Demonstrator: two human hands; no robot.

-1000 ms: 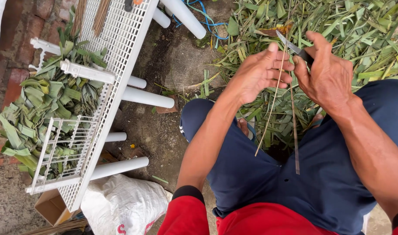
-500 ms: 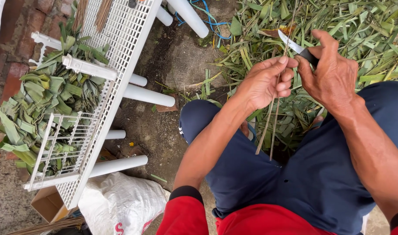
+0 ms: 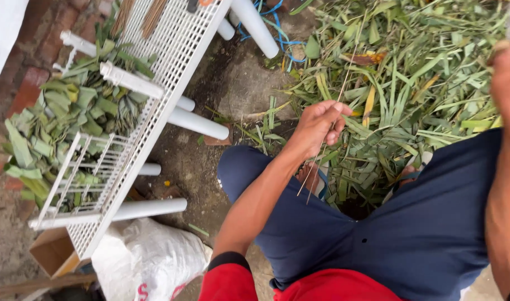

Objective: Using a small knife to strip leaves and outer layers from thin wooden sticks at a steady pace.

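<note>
Leaf ribs (image 3: pixel 322 150) were pinched in the closed left hand (image 3: pixel 317 127); the right hand (image 3: pixel 507 78), grip unclear, was raised, so stripping seemed underway.

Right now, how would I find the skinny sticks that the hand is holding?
Start at the big heap of cut green leaves on the ground ahead of the person's knees. At its near edge, the left hand is closed in a fist. The thin pale brown leaf ribs hang from that fist: bare, straight and wiry, unlike the flat green blades around them.
</note>
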